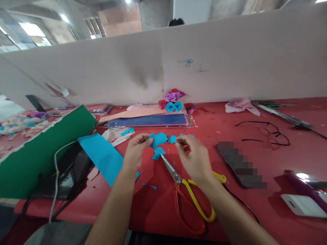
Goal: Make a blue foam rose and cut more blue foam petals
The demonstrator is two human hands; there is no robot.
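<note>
My left hand (136,148) is closed, pinching a blue crepe paper piece (159,139) between thumb and fingertips. My right hand (194,156) is curled, its thumb and fingertips closed at the edge of a small blue paper piece (172,139); more blue paper shows just behind its fingers. Between and below the hands, a cut blue paper piece (158,153) lies on the red table by the tip of the scissors (176,177). Those scissors have one red and one yellow handle, partly under my right wrist.
A blue paper strip (102,156) lies by my left forearm, beside a green paper roll (51,153). Paper roses (173,106) and a packet of dark blue paper (150,120) are at the back. On the right are a phone (237,166), glasses (277,132) and a white charger (301,205).
</note>
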